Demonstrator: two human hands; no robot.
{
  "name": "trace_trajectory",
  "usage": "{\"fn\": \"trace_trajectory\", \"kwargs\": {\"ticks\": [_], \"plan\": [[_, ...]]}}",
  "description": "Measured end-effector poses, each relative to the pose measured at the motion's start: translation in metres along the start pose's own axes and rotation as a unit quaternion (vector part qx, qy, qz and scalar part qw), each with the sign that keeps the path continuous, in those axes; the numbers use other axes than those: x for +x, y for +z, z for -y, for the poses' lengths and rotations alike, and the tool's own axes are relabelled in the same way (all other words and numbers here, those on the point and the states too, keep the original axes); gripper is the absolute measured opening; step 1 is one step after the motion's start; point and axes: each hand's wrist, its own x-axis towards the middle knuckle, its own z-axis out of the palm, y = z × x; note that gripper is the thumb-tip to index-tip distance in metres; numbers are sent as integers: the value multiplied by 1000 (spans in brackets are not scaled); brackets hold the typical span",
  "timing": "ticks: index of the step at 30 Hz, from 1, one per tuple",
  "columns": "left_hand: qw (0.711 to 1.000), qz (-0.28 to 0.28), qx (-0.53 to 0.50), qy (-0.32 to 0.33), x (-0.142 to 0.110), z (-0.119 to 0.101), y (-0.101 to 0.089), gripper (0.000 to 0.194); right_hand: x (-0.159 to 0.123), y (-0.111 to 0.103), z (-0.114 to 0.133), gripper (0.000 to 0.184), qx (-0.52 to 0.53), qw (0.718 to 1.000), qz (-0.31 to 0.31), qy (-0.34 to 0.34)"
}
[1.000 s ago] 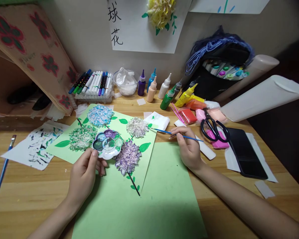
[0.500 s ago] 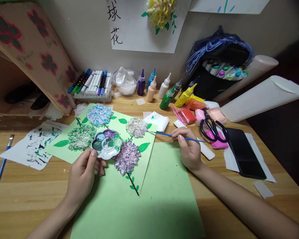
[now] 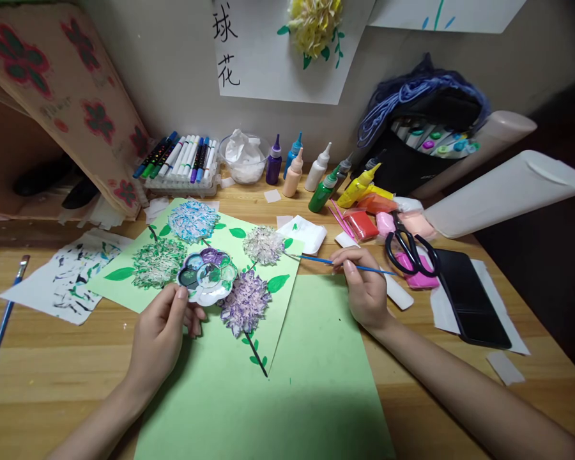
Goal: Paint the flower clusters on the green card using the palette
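My left hand (image 3: 165,326) grips the near rim of a flower-shaped paint palette (image 3: 208,295) with purple, dark and green paint in its wells. The palette is held over a light green sheet (image 3: 276,313) bearing several textured flower heads, green leaves and dark stems. My right hand (image 3: 363,284) pinches a thin blue paintbrush (image 3: 316,260) pointing left. Its tip is close to the pale lilac flower head (image 3: 263,245); whether it touches the paper I cannot tell. The purple flower head (image 3: 245,303) is just right of the palette, with blue (image 3: 193,221) and green (image 3: 158,263) ones behind and left.
Paint bottles (image 3: 293,176), a marker case (image 3: 179,185) and a bowl of tissue (image 3: 244,167) line the wall. Scissors (image 3: 409,252), clay packets (image 3: 361,225) and a phone (image 3: 474,303) lie right. A paint-stained tissue (image 3: 74,287) and another brush (image 3: 2,332) lie left.
The whole view has shifted very slightly. Both hands, the palette and the brush keep almost the same positions over the green sheet.
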Motion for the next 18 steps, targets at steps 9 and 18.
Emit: {"fn": "trace_trajectory", "kwargs": {"ticks": [9, 18], "plan": [[1000, -3, 1, 6, 2, 2, 1, 36, 0, 2, 0, 16, 3, 1000, -23, 8], [1000, 0, -3, 3, 3, 4, -1, 35, -1, 1, -1, 19, 13, 1000, -27, -4]]}}
